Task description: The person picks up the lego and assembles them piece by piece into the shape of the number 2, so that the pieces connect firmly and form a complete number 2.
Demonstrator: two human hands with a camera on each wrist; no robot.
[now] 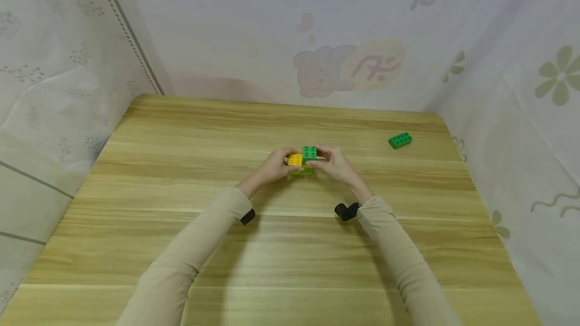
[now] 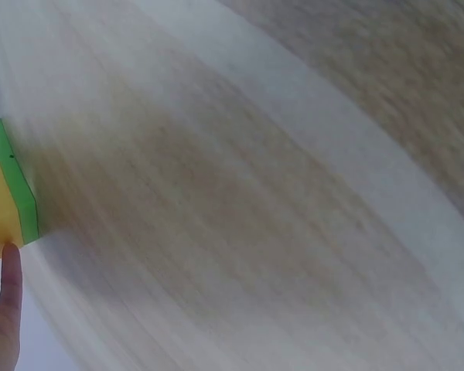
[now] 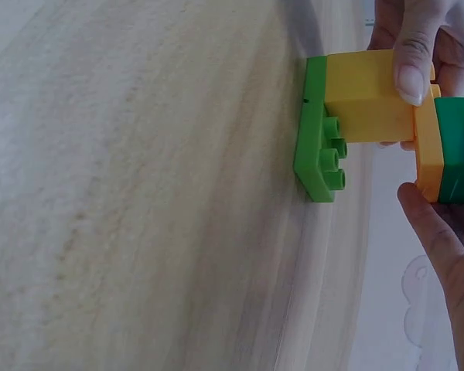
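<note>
At the middle of the table, my left hand (image 1: 274, 165) grips a yellow brick (image 3: 363, 93) between thumb and fingers. This brick sits on one end of a flat light green plate (image 3: 315, 131), whose other end shows bare studs. My right hand (image 1: 337, 165) holds a dark green brick (image 1: 309, 153) joined to a thin orange-yellow plate (image 3: 427, 151). The orange-yellow plate overhangs the bare studs, right at the top of the yellow brick. In the left wrist view, the left hand's fingers (image 2: 9, 290) touch the yellow brick's side.
A second dark green brick (image 1: 401, 140) with several studs lies at the back right of the wooden table (image 1: 290, 275). Black wrist devices (image 1: 346, 211) hang under both sleeves. Patterned cloth (image 1: 235, 29) stands behind the table and along its sides.
</note>
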